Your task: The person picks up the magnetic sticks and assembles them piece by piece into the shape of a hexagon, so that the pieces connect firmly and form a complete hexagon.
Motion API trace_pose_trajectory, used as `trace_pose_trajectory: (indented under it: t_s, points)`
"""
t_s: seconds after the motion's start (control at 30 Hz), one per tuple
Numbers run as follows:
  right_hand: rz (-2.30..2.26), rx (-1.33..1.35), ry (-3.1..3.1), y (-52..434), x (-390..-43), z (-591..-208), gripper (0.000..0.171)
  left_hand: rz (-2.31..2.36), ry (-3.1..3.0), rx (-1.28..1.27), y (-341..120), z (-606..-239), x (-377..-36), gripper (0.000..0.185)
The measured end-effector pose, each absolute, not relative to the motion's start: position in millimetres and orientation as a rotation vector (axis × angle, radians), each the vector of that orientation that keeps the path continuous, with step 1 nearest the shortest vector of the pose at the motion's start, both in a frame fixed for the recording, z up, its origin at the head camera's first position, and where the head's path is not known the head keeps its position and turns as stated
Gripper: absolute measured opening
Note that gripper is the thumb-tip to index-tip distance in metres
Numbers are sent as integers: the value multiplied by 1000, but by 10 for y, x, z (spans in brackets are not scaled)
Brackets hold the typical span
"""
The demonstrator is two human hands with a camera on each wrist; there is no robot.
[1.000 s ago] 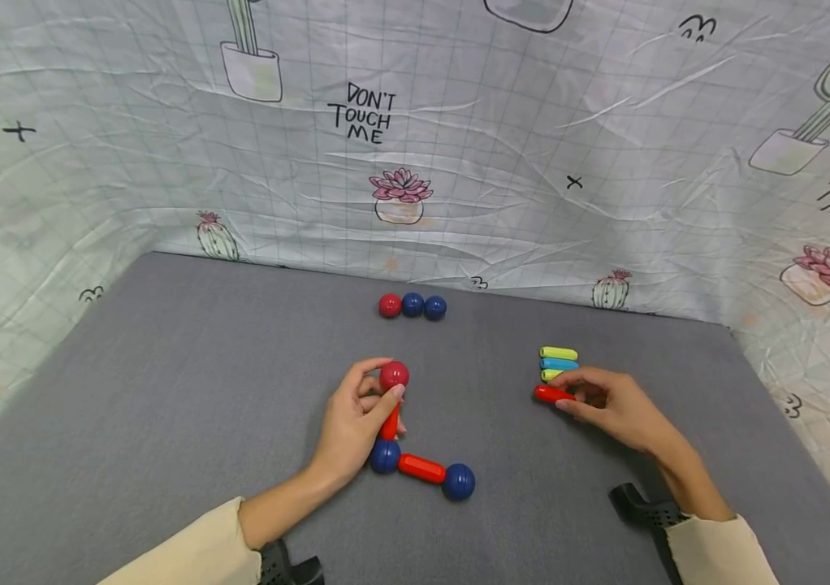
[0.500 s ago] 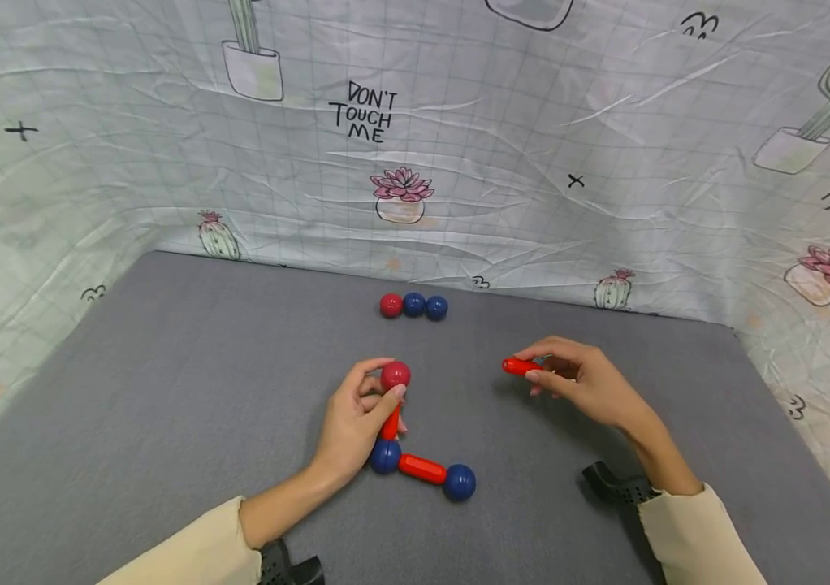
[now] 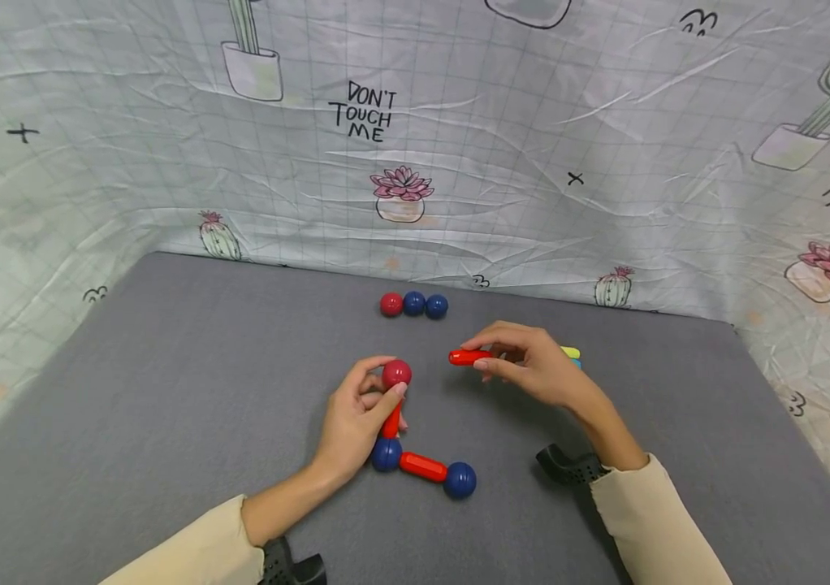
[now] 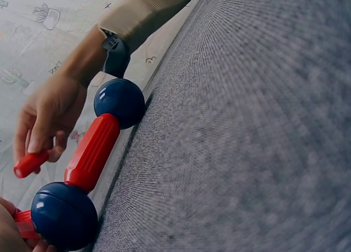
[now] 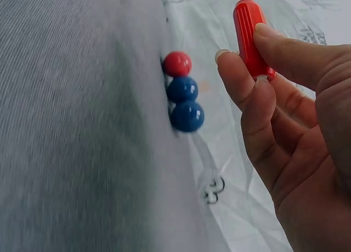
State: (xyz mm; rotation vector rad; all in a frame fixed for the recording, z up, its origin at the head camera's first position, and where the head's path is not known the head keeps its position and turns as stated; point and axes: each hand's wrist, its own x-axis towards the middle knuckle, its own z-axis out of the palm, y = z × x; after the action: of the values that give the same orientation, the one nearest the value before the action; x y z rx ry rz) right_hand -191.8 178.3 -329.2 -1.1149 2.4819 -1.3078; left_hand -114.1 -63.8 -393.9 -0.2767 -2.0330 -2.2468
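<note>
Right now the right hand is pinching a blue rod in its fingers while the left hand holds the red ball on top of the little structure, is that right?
Not quite: the rod is red, not blue. The right hand pinches a red rod, as the right wrist view plainly shows. The rest stands: the left hand holds the red ball atop the structure.

Your right hand (image 5: 296,148) pinches a red stick (image 5: 249,35) between thumb and fingertips, held up off the grey mat (image 5: 77,131). Further out, a red ball (image 5: 177,64) and two blue balls (image 5: 184,103) sit touching in a row by the printed cloth (image 5: 230,153).
</note>
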Motion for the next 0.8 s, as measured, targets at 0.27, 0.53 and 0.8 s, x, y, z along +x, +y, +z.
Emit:
trace_pose_trajectory:
  t_s: [0.27, 0.53, 0.8]
  points:
    - [-1281, -1105, 2464, 1603, -1937, -3263, 23, -2247, -2038, -287, -646, -3933, -1147, 37]
    - [-1263, -1137, 2416, 1513, -2039, -3411, 25, -2255, -2037, -287, -652, -3923, -1147, 36]
    - [-1227, -1216, 2404, 1503, -2154, -3569, 24, -2259, -2034, -285, -648, -3928, -1143, 35]
